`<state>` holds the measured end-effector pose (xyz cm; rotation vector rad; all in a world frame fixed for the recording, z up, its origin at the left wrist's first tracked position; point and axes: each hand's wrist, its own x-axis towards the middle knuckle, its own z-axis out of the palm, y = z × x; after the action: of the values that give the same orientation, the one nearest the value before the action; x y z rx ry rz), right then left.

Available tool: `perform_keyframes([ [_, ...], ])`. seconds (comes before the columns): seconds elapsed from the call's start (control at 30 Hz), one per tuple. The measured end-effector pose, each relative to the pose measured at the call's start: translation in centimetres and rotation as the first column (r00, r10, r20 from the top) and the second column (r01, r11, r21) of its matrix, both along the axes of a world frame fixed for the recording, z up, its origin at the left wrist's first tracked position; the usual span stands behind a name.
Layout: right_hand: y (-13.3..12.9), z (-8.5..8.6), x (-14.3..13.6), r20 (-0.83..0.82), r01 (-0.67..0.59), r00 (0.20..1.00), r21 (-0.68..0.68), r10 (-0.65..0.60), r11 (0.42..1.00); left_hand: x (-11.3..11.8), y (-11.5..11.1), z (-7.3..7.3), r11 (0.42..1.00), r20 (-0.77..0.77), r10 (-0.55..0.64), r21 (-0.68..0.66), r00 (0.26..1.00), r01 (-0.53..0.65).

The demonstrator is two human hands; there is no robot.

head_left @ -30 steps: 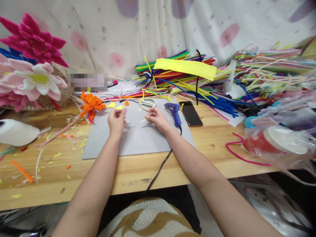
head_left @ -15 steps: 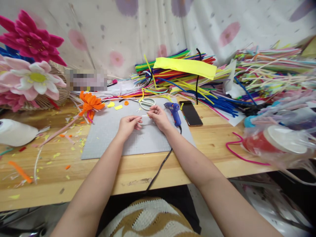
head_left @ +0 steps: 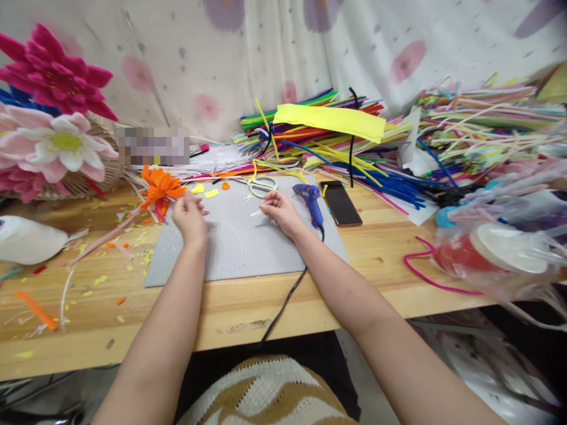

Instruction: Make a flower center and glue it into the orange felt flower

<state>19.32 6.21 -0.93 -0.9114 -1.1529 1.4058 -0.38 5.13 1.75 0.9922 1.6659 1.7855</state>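
My right hand (head_left: pixel 277 209) pinches a small bundle of thin white strands (head_left: pixel 256 215) above the grey mat (head_left: pixel 234 254). Further left, my left hand (head_left: pixel 189 215) is beside the orange flower (head_left: pixel 160 188), its fingers bent and partly apart; nothing shows between them. Whether the fingertips touch the petals is hard to tell. Scissors (head_left: pixel 263 186) lie behind my right hand. Yellow scraps (head_left: pixel 211 193) rest at the back of the mat, and a blue glue gun (head_left: pixel 313 203) lies on its right part.
A phone (head_left: pixel 341 203) lies right of the mat. Colourful pipe cleaners (head_left: pixel 310 133) are heaped at the back. Big felt flowers (head_left: pixel 66 140) and a white cone (head_left: pixel 29 239) stand or lie at left. A plastic-wrapped red container (head_left: pixel 460 254) is at right; a black cord (head_left: pixel 286 304) crosses the table edge.
My left hand has moved left, away from my right hand, to the orange flower. My right hand has stayed nearly in place with the white strands.
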Motion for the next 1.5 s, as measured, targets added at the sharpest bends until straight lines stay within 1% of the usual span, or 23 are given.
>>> perform_keyframes([
  [0.07,-0.2,0.2,-0.1,0.019,-0.024,1.000,0.008,0.024,1.000,1.7,-0.6,-0.6,0.989,-0.085,-0.143,0.012,0.986,0.145],
  [0.1,-0.2,0.2,-0.1,0.025,-0.036,0.999,0.011,0.035,0.999,2.6,-1.0,-0.9,0.961,-0.192,-0.274,-0.019,0.942,0.276],
  [0.13,-0.3,0.3,-0.1,0.028,-0.046,0.999,0.015,0.045,0.999,3.4,-1.4,-1.2,0.910,-0.284,-0.412,-0.087,0.866,0.404],
  [0.17,-0.3,0.3,-0.1,0.029,-0.054,0.998,0.020,0.053,0.998,4.1,-1.8,-1.4,0.856,-0.345,-0.514,-0.158,0.785,0.492],
  [0.2,-0.4,0.3,-0.1,0.030,-0.060,0.998,0.026,0.059,0.998,4.7,-2.1,-1.6,0.819,-0.382,-0.572,-0.215,0.726,0.531],
  [0.23,-0.4,0.3,-0.1,0.031,-0.066,0.997,0.032,0.065,0.997,5.1,-2.3,-1.8,0.797,-0.394,-0.603,-0.257,0.693,0.547],
  [0.27,-0.4,0.3,-0.1,0.033,-0.072,0.997,0.038,0.071,0.997,5.3,-2.4,-1.9,0.786,-0.389,-0.618,-0.278,0.683,0.553],
  [0.43,-0.5,0.4,-0.2,0.031,-0.102,0.994,0.053,0.100,0.993,5.1,-2.1,-2.6,0.754,-0.276,-0.655,-0.307,0.704,0.581],
  [0.53,-0.5,0.4,-0.2,0.030,-0.103,0.994,0.051,0.102,0.993,4.8,-1.9,-2.6,0.738,-0.225,-0.670,-0.305,0.707,0.602],
  [0.67,-0.6,0.4,-0.2,0.031,-0.116,0.993,0.055,0.115,0.992,4.6,-1.7,-2.7,0.707,-0.121,-0.696,-0.290,0.708,0.645],
  [0.73,-0.6,0.4,-0.2,0.030,-0.124,0.992,0.060,0.122,0.990,4.5,-1.7,-2.7,0.708,-0.120,-0.693,-0.302,0.711,0.639],
  [0.83,-0.5,0.3,-0.3,0.023,-0.117,0.993,0.069,0.115,0.991,4.5,-1.9,-2.7,0.720,-0.203,-0.687,-0.326,0.698,0.613],
  [0.97,-0.5,0.3,-0.3,0.025,-0.098,0.995,0.067,0.096,0.993,4.8,-2.3,-2.1,0.762,-0.406,-0.647,-0.339,0.645,0.551],
  [1.03,-0.5,0.2,-0.4,0.038,-0.089,0.995,0.065,0.087,0.994,4.9,-2.6,-1.8,0.788,-0.511,-0.614,-0.355,0.601,0.503],
  [1.13,-0.4,0.2,-0.4,0.046,-0.091,0.995,0.069,0.088,0.993,5.1,-2.8,-1.4,0.816,-0.629,-0.572,-0.374,0.527,0.440],
  [1.27,-0.4,0.1,-0.4,0.052,-0.080,0.996,0.066,0.076,0.995,5.2,-2.8,-1.4,0.861,-0.793,-0.474,-0.324,0.384,0.392],
  [1.33,-0.4,0.0,-0.5,0.072,-0.058,0.996,0.064,0.054,0.996,5.1,-2.8,-1.3,0.870,-0.834,-0.440,-0.304,0.333,0.388],
  [1.4,-0.4,0.0,-0.5,0.098,-0.048,0.994,0.060,0.042,0.997,5.1,-2.8,-1.3,0.870,-0.840,-0.437,-0.305,0.321,0.388],
  [1.43,-0.4,0.0,-0.6,0.110,-0.051,0.993,0.058,0.045,0.997,5.1,-2.9,-1.3,0.868,-0.833,-0.445,-0.309,0.329,0.389],
  [1.5,-0.5,0.1,-0.6,0.123,-0.075,0.990,0.056,0.068,0.996,5.0,-2.9,-1.3,0.860,-0.798,-0.471,-0.320,0.375,0.398],
])
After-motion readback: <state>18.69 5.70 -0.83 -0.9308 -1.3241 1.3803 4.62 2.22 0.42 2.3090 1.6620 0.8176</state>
